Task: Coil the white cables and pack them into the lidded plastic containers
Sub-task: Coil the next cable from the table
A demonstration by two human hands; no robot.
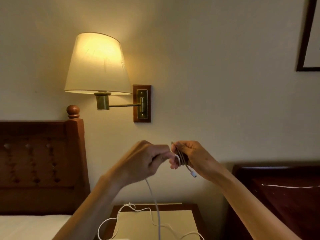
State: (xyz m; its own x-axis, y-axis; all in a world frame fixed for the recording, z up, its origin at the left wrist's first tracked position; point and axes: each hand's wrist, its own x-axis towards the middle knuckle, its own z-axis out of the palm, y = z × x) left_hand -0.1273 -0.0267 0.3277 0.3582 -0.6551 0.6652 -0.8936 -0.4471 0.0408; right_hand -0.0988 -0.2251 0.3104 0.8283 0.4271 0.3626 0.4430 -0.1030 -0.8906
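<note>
No text, label or number seems legible anywhere in view.

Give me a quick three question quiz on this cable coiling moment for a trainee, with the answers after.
1. True or false: the wall lamp is lit.
2. Which hand holds the coiled loops of the white cable? A left, B right
3. Fill in: the cable's loose length trails down onto the ____.

Key: 1 true. 2 B, the right hand; the left hand feeds cable toward it. 3 nightstand.
</note>
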